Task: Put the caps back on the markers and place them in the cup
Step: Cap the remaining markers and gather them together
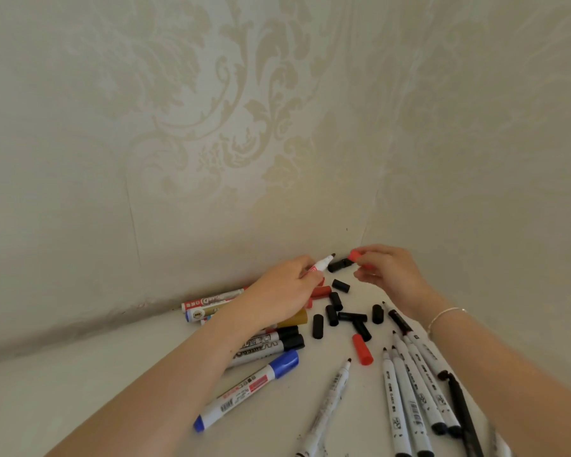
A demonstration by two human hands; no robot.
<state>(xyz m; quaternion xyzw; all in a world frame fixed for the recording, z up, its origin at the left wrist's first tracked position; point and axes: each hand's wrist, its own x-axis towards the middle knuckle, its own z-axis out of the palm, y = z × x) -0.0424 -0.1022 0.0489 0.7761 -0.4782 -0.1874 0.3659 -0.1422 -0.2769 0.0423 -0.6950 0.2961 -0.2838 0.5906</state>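
Left hand (284,291) grips an uncapped marker (320,263), tip toward the red cap (355,256) pinched by right hand (388,272)

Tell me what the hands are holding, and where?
The left hand grips an uncapped marker by its barrel. The right hand pinches a red cap by its closed end.

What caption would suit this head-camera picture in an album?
Left hand holds an uncapped marker while the right hand brings a red cap toward it, above scattered markers and caps.
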